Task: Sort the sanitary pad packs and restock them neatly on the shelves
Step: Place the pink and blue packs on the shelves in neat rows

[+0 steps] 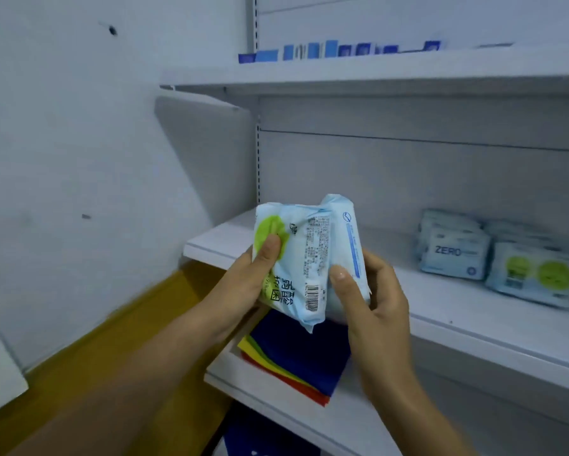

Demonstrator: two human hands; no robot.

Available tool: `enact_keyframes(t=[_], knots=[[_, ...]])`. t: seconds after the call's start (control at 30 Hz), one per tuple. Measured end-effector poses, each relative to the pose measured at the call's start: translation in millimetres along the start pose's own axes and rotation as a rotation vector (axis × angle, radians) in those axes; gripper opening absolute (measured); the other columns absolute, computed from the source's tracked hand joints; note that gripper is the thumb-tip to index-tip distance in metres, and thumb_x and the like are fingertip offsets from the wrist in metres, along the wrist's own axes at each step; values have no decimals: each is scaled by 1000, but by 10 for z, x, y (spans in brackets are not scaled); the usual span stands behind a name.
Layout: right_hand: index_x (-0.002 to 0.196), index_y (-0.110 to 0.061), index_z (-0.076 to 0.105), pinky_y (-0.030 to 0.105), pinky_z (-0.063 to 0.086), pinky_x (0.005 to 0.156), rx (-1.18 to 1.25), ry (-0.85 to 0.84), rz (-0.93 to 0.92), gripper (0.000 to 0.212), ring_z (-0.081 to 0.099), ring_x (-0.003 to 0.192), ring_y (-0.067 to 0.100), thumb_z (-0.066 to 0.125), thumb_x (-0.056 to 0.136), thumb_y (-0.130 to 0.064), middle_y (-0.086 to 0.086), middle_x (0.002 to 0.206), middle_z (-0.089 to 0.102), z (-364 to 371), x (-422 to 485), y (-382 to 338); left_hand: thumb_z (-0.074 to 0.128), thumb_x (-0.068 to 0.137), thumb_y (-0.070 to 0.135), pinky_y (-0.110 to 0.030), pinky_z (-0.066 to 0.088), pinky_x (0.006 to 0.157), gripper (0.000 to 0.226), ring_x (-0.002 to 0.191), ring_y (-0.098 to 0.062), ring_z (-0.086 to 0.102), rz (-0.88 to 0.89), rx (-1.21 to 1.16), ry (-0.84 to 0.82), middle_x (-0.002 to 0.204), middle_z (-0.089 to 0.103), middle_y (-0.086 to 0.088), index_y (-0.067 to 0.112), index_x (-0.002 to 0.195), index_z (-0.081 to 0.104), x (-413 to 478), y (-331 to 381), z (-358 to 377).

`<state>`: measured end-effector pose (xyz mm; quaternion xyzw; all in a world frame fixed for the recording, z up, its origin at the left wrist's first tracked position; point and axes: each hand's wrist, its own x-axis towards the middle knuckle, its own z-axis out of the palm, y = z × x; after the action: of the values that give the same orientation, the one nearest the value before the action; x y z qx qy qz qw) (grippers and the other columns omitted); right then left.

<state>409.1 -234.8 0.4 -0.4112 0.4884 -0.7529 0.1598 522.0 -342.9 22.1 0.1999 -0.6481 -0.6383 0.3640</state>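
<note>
I hold two pale blue pad packs in front of the middle shelf [474,311]. My left hand [247,278] grips the front pack with the green circle [296,258], thumb pressed on the green patch. My right hand [375,297] grips the second pack [345,225] tucked behind it, thumb on its front edge. Both packs stand roughly upright, touching each other. On the middle shelf at the right lie a stack of "ZERO" packs [454,255] and, beside it, packs with green circles [536,278].
A stack of coloured cloths, blue on top [296,357], lies on the lower shelf [276,403] beneath my hands. Small blue boxes [329,51] line the top shelf [342,74]. A white wall stands at the left, with yellow floor [128,340] below it.
</note>
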Motion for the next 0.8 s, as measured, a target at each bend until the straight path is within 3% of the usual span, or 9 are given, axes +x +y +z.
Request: enact_keyframes(t=[0.1, 0.23, 0.3, 0.37, 0.5, 0.57, 0.67, 0.8], knots=[[110, -25, 59, 14, 51, 66, -70, 84, -48, 30, 64, 89, -2, 67, 85, -40, -16, 100, 67, -478, 93, -173, 47, 82, 50, -28, 58, 69, 50, 95, -17, 71, 19, -21, 57, 107, 73, -1, 18, 119, 57, 140, 62, 311], [106, -21, 60, 12, 48, 59, -109, 186, -16, 13, 62, 79, -5, 60, 93, -22, -5, 100, 65, -1119, 250, -254, 58, 82, 56, -39, 57, 77, 57, 97, -24, 70, -98, -90, 89, 108, 73, -4, 18, 124, 53, 329, -87, 694], [103, -24, 60, 11, 47, 57, -119, 219, 22, 11, 62, 75, -6, 56, 93, -21, -2, 102, 65, -1362, 313, -212, 63, 85, 43, -39, 55, 78, 48, 95, -24, 70, -169, -110, 80, 104, 73, -5, 16, 122, 50, 413, -225, 861], [105, -23, 60, 10, 47, 56, -139, 219, 44, 15, 62, 75, -6, 60, 90, -26, -3, 102, 65, -1532, 350, -148, 63, 88, 24, -37, 55, 77, 37, 94, -22, 70, -203, -102, 53, 104, 73, -4, 16, 120, 47, 490, -357, 1030], [110, -28, 55, 18, 54, 64, -252, 174, 91, 52, 64, 89, 0, 75, 64, -41, -12, 103, 63, -1744, 437, 12, 68, 86, 10, -34, 58, 79, 42, 98, -19, 70, -202, -38, -2, 115, 69, -3, 18, 121, 47, 753, -579, 1321], [110, -33, 51, 24, 57, 70, -317, 169, 110, 53, 63, 93, 1, 82, 67, -29, -14, 107, 61, -1875, 537, 105, 72, 82, 11, -33, 57, 77, 46, 97, -19, 70, -177, -28, -5, 115, 69, -2, 19, 121, 49, 947, -667, 1431], [113, -28, 48, 18, 55, 64, -387, 208, 112, 52, 63, 93, 5, 79, 75, -10, -10, 111, 59, -2088, 732, 224, 79, 75, 13, -39, 58, 81, 58, 98, -21, 69, -149, -37, -13, 117, 66, -3, 22, 122, 46, 1278, -789, 1545], [107, -30, 50, 17, 52, 60, -428, 318, 67, 44, 62, 90, 6, 75, 78, -9, -6, 109, 61, -2236, 1121, 321, 90, 60, 17, -37, 57, 80, 69, 95, -19, 69, -87, -64, 38, 113, 65, -2, 25, 113, 46, 1820, -918, 1569]])
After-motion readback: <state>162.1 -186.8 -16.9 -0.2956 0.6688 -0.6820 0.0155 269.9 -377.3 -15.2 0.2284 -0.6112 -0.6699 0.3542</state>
